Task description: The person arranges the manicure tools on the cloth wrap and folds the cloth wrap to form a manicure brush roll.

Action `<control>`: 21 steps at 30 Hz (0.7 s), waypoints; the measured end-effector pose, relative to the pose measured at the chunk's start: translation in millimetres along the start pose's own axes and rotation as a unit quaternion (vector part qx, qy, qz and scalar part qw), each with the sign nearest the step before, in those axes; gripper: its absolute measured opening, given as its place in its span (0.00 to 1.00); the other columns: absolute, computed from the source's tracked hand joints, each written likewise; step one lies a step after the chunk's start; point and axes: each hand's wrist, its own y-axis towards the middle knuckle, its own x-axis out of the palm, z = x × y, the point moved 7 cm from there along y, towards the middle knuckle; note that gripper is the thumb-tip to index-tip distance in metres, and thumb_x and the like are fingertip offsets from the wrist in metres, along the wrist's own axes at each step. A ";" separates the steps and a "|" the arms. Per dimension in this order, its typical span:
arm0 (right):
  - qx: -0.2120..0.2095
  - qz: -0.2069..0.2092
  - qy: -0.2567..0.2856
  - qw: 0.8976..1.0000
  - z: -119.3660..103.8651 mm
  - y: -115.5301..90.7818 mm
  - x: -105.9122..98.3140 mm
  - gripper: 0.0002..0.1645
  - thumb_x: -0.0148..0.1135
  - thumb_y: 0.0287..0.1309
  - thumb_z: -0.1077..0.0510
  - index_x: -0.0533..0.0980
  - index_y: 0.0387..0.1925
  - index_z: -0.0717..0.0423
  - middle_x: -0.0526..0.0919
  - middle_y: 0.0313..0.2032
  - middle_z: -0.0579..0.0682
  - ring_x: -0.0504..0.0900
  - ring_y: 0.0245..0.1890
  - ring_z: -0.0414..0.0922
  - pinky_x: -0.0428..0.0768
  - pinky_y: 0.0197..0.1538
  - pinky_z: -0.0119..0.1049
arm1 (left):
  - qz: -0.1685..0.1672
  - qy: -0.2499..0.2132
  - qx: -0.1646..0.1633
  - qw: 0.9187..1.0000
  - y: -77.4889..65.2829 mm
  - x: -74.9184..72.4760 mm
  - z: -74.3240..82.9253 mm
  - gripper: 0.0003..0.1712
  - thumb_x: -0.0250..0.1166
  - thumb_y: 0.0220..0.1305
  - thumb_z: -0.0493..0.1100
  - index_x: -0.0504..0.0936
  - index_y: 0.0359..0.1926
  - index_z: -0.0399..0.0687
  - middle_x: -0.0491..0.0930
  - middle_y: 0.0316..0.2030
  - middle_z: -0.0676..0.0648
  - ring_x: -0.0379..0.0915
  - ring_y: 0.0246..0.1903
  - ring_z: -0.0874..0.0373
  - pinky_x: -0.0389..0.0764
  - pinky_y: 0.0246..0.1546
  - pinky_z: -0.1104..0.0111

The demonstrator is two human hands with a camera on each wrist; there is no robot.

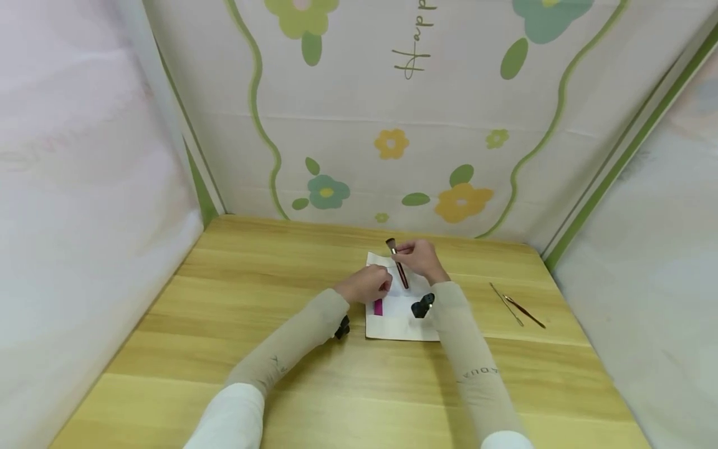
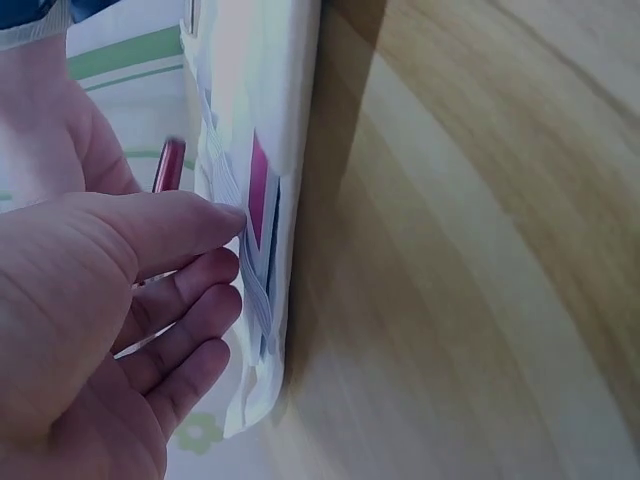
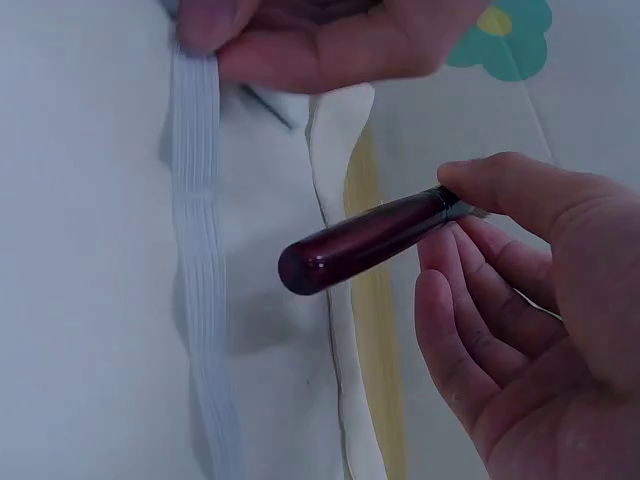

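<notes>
Right hand (image 3: 595, 300): pinching the brush (image 3: 365, 242) between thumb and fingertips, right at the collar (image 3: 442, 206); spare fingers loosely bent below.
Brush: in that pinch, over the cloth case (image 1: 398, 329); bristles (image 1: 391, 242) just past the fingertips, blunt handle end reaching out on the opposite side.
Handle: glossy dark red; probably light, stiff and a little slippery, so best pinched firmly.
Bristles: likely soft and easily splayed; better left untouched.
Best hold: collar or upper handle, probably near the balance point.
Left hand (image 2: 85, 280): pinching the elastic band (image 3: 198, 230), near the brush's blunt end.
Band: ribbed, likely stretchy and springy; best lifted by one edge.
Case: beneath both hands, likely floppy; pink strip (image 1: 378, 307) just beside the left hand.
Farther out: thin rod (image 1: 506, 304) and slim brush (image 1: 527, 313) on the table (image 1: 269, 268), well right of the right-hand pinch.
</notes>
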 end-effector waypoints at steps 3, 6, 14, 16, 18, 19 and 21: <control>-0.001 0.025 0.011 1.000 -3.6 3.1 6.0 0.16 0.76 0.62 0.55 0.87 0.46 0.61 0.92 0.43 0.59 0.90 0.43 0.52 0.83 0.41 0.33 | 0.002 -0.006 -0.003 1.000 1.7 1.3 -0.2 0.07 0.67 0.72 0.37 0.85 0.33 0.45 0.81 0.32 0.51 0.72 0.34 0.60 0.77 0.43 0.70; 0.005 0.040 0.021 0.999 -4.9 5.4 12.1 0.15 0.77 0.61 0.55 0.87 0.45 0.61 0.92 0.43 0.59 0.91 0.43 0.52 0.82 0.39 0.31 | 0.008 -0.012 -0.001 1.000 2.0 1.8 -1.7 0.06 0.67 0.72 0.36 0.86 0.34 0.44 0.83 0.32 0.50 0.73 0.34 0.60 0.78 0.42 0.71; 0.041 0.058 0.033 0.997 1.8 -1.1 15.8 0.14 0.76 0.61 0.55 0.88 0.45 0.59 0.92 0.43 0.58 0.90 0.43 0.52 0.82 0.39 0.33 | 0.019 -0.055 -0.003 0.998 1.0 1.6 -6.8 0.06 0.66 0.73 0.36 0.86 0.36 0.44 0.84 0.35 0.49 0.74 0.36 0.60 0.79 0.43 0.72; 0.045 0.054 0.039 0.997 3.2 -4.1 16.1 0.15 0.76 0.61 0.55 0.88 0.46 0.59 0.92 0.43 0.58 0.90 0.43 0.52 0.82 0.40 0.32 | 0.020 -0.057 -0.004 0.998 0.9 1.8 -7.7 0.06 0.66 0.73 0.36 0.86 0.36 0.44 0.83 0.35 0.50 0.74 0.36 0.61 0.79 0.43 0.72; 0.048 0.049 0.049 0.996 4.6 -7.0 17.0 0.16 0.77 0.60 0.54 0.88 0.47 0.59 0.92 0.44 0.58 0.90 0.43 0.51 0.81 0.40 0.32 | 0.021 -0.057 -0.004 0.998 0.3 1.9 -8.1 0.06 0.65 0.73 0.35 0.86 0.36 0.44 0.83 0.35 0.50 0.74 0.36 0.61 0.79 0.43 0.72; 0.051 0.045 0.054 0.996 5.5 -8.7 17.8 0.17 0.77 0.60 0.54 0.87 0.47 0.58 0.92 0.44 0.58 0.89 0.43 0.50 0.81 0.40 0.31 | 0.021 -0.057 -0.004 0.998 -0.1 1.8 -8.3 0.06 0.65 0.73 0.35 0.86 0.36 0.44 0.83 0.34 0.50 0.74 0.35 0.61 0.79 0.43 0.72; 0.057 0.036 0.064 0.996 6.5 -12.1 19.6 0.17 0.77 0.61 0.54 0.87 0.48 0.58 0.91 0.45 0.58 0.89 0.42 0.49 0.81 0.39 0.31 | 0.025 -0.062 -0.004 0.998 -1.1 1.0 -8.3 0.07 0.65 0.73 0.34 0.85 0.35 0.43 0.83 0.33 0.50 0.74 0.34 0.61 0.79 0.42 0.71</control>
